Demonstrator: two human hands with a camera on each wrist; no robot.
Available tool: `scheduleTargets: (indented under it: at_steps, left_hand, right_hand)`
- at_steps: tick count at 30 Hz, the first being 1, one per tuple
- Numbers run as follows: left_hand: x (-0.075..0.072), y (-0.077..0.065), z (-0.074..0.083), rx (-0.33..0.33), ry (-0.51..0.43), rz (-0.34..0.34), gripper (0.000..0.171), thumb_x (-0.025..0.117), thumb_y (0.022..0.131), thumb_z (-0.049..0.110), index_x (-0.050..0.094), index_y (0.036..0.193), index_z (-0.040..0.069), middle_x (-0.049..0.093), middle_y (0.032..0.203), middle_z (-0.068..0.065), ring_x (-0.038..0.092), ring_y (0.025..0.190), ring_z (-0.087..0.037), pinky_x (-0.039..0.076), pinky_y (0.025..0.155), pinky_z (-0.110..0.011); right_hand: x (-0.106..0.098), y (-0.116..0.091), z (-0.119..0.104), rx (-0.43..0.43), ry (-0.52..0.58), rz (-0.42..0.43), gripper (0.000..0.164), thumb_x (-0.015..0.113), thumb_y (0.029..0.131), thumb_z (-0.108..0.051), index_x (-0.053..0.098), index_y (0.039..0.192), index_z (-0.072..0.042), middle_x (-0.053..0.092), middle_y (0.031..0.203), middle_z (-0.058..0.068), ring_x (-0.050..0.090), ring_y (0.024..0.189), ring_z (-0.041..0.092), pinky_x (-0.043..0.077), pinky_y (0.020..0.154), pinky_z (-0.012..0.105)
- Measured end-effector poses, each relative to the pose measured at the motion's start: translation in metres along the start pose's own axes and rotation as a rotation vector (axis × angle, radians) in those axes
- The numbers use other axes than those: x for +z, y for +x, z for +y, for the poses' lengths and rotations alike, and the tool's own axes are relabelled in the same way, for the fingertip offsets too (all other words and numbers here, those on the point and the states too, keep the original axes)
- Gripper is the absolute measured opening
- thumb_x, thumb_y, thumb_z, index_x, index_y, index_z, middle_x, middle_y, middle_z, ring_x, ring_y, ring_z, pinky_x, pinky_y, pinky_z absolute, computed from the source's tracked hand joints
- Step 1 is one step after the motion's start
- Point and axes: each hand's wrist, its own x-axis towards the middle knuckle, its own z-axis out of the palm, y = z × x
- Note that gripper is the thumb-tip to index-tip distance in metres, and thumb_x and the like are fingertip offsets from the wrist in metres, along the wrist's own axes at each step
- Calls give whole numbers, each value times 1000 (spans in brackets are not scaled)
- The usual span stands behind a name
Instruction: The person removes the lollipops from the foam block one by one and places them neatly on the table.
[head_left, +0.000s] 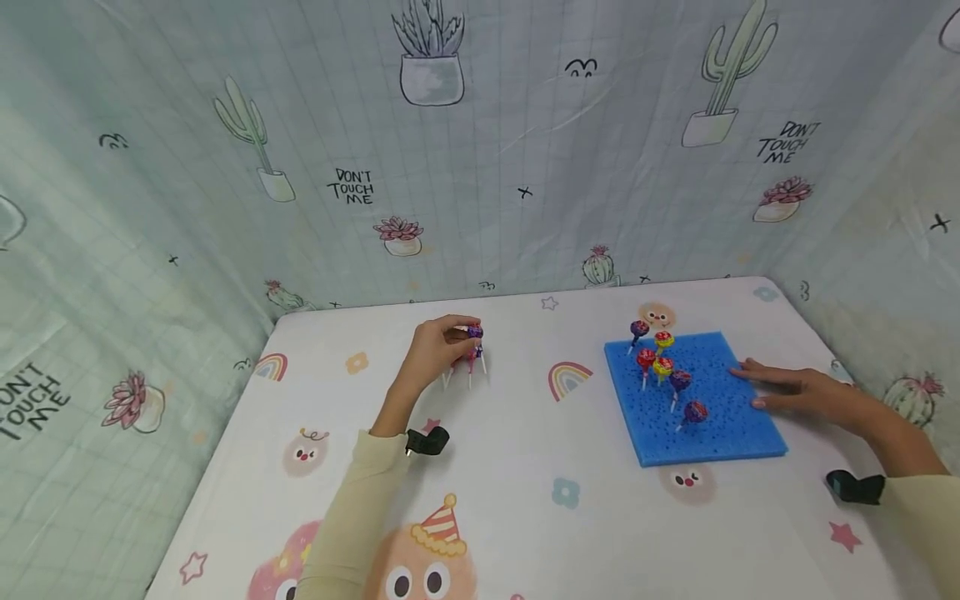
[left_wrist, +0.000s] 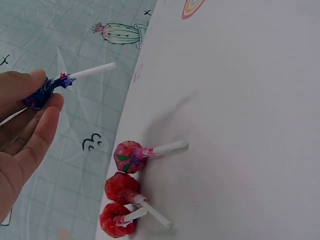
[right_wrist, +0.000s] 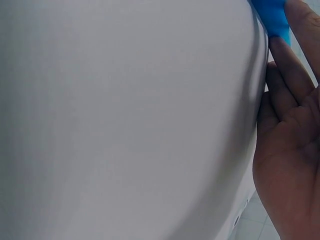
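Observation:
My left hand (head_left: 441,348) pinches a lollipop (left_wrist: 40,95) in a dark blue-purple wrapper by its head, raised above the table, with its white stick (left_wrist: 95,71) pointing away from the fingers. Below it lie three more lollipops: one pink-wrapped (left_wrist: 130,156) and two red, the upper (left_wrist: 121,188) and the lower (left_wrist: 116,220). On the right, my right hand (head_left: 817,398) touches the right edge of a blue foam board (head_left: 720,437) with its fingers mostly straight. Several lollipops stand stick-down in the board, among them a purple one (head_left: 695,412) and a yellow-red one (head_left: 663,340).
The white table cover (head_left: 510,483) carries printed rainbows, stars and faces. A cactus-print curtain (head_left: 487,150) hangs behind the table and along both sides. Between the loose lollipops and the board runs a stretch of table with a printed rainbow.

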Motion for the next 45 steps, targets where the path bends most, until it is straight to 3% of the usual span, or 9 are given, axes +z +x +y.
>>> scheduleTargets:
  at_steps: [6,10,14,17,23,29,38,45]
  left_hand:
    - [1,3,-3,25,13,26,31,75,93,8,73,123,4,70,121,-13,72,103,-26,59,89,-37]
    - [0,6,-4,21,29,6,31,74,94,9,72,124,4,73,117,-13,72,101,-25,59,90,-37]
    - [1,8,-5,25,69,-16,29,73,94,10,73,122,3,74,114,-13,73,99,-23,59,87,-34]
    - [1,10,-6,15,87,-28,27,74,94,10,74,120,3,75,114,-12,73,99,-22,59,86,-33]
    - [4,12,-8,-36,74,-56,27,78,90,9,75,116,4,75,113,-12,74,100,-22,59,87,-35]
    - [9,14,-14,-29,84,-90,24,79,89,7,76,112,2,75,113,-13,74,97,-22,60,82,-32]
    - [13,23,-14,10,180,-140,27,77,90,6,75,117,4,73,118,-11,70,104,-22,56,94,-36]
    - [18,25,-21,-16,206,-197,26,76,91,5,75,117,4,74,115,-10,70,104,-21,56,95,-35]
  right_hand:
    - [-1,2,-2,-27,-25,23,60,71,96,-22,49,151,-16,23,160,34,13,144,61,14,102,84]
    - [-2,3,-2,-24,-23,19,60,72,95,-21,50,151,-16,22,160,33,12,144,59,14,104,84]
    - [-2,3,0,-39,-14,21,60,71,96,-21,50,152,-17,22,161,31,9,153,43,13,104,83]
    - [-1,3,1,-42,1,21,59,70,96,-20,49,152,-16,22,162,31,7,153,40,11,105,84]
    - [3,3,5,-19,39,1,59,71,96,-18,49,151,-14,19,161,33,9,145,59,12,103,84]
    - [7,-2,7,-21,23,6,60,71,96,-19,49,152,-16,20,161,32,9,145,58,13,103,83]
    - [-2,-3,1,-17,-12,27,61,71,96,-22,49,152,-16,21,161,31,10,147,58,14,104,83]
    - [-1,1,-2,11,3,-12,61,72,95,-23,49,151,-14,19,162,32,9,144,62,13,102,85]
